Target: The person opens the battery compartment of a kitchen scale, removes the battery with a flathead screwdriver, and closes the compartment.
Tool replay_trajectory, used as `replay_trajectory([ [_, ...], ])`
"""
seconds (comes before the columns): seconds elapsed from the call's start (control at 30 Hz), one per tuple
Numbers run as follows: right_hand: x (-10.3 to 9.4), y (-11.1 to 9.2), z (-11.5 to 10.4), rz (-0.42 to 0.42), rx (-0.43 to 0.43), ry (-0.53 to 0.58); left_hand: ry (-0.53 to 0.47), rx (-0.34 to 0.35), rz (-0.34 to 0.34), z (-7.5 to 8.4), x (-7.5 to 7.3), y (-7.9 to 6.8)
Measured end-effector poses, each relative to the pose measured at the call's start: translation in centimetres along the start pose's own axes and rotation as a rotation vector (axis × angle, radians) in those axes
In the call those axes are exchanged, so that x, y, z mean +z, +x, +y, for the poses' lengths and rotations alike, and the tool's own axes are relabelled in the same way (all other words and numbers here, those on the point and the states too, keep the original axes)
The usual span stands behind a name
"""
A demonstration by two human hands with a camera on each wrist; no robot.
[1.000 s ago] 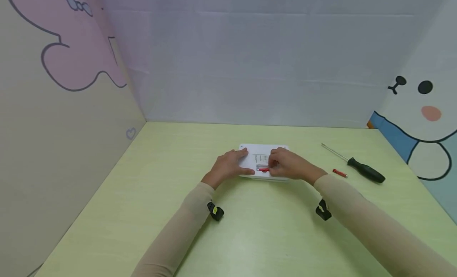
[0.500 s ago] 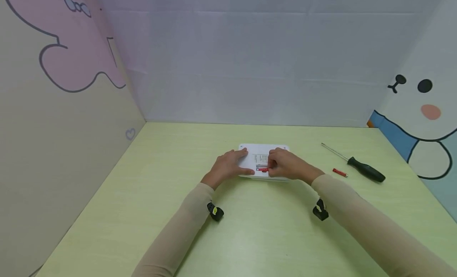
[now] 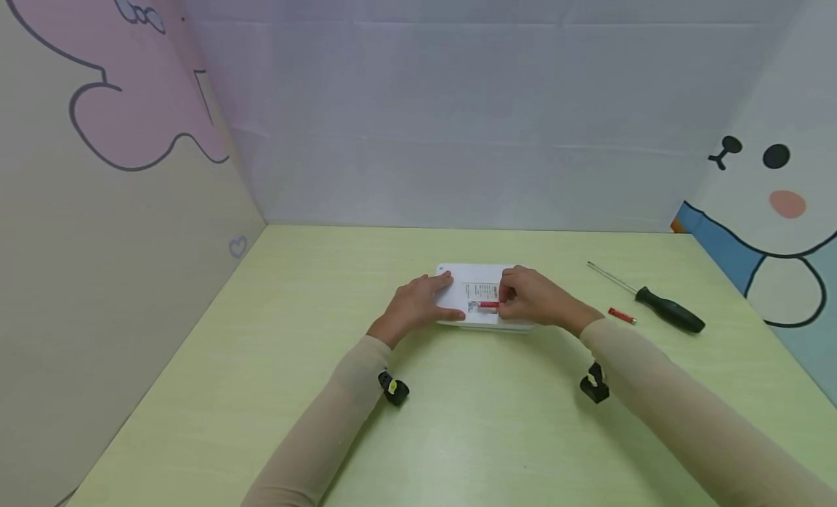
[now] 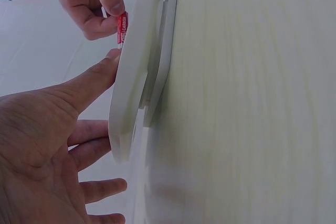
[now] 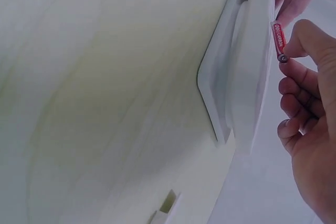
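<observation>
The left hand (image 3: 418, 303) is lying spread, its straight fingers and thumb touching a flat white plastic device (image 3: 480, 278), apparently steadying it on the pale yellow-green worktop (image 3: 497, 405). The right hand (image 3: 535, 298), nearly closed, is pinching a small red cylindrical battery (image 5: 279, 40) by its end at the device's recess, probably for fine control. A second red battery (image 3: 622, 316) and a dark-handled metal screwdriver (image 3: 646, 298) are resting rightward, seemingly within easy reach

Small red battery (image 5: 279, 39), pinched at one end, at the open compartment (image 3: 472, 306) of a white device (image 3: 476, 276)
</observation>
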State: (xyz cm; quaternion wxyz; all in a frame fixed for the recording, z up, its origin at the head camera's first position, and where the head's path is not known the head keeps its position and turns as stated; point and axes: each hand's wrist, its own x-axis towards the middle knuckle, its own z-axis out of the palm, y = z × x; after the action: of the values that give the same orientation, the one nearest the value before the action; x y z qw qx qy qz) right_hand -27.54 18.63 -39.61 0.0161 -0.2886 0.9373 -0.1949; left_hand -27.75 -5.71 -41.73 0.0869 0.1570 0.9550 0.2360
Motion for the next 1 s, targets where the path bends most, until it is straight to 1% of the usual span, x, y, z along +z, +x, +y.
replay_trajectory([
  [0.1, -0.9, -0.5, 0.4, 0.009, 0.052, 0.016, 0.003, -0.002, -0.001, 0.0, 0.0, 0.0],
  [0.3, -2.9, -2.1, 2.5, 0.071, 0.073, 0.008, 0.002, -0.002, -0.002, -0.1, 0.0, -0.1],
  [0.4, -3.7, -3.3, 3.9, 0.100, 0.096, -0.007, -0.003, -0.002, -0.002, -0.1, 0.0, -0.1],
  [0.6, -4.9, -6.4, 6.7, 0.109, 0.194, -0.018, -0.011, -0.006, -0.001, 0.0, 0.0, -0.2],
  [0.77, -5.2, -8.9, 8.7, 0.108, 0.254, -0.040, -0.016, -0.012, 0.003, -0.1, 0.1, -0.2],
  [0.87, -5.1, -10.4, 9.7, 0.094, 0.282, -0.044, -0.022, -0.013, 0.004, -0.1, 0.2, -0.1],
  [1.0, -4.6, -12.0, 10.7, 0.086, 0.297, -0.057, -0.031, -0.015, 0.003, -0.1, 0.2, -0.1],
])
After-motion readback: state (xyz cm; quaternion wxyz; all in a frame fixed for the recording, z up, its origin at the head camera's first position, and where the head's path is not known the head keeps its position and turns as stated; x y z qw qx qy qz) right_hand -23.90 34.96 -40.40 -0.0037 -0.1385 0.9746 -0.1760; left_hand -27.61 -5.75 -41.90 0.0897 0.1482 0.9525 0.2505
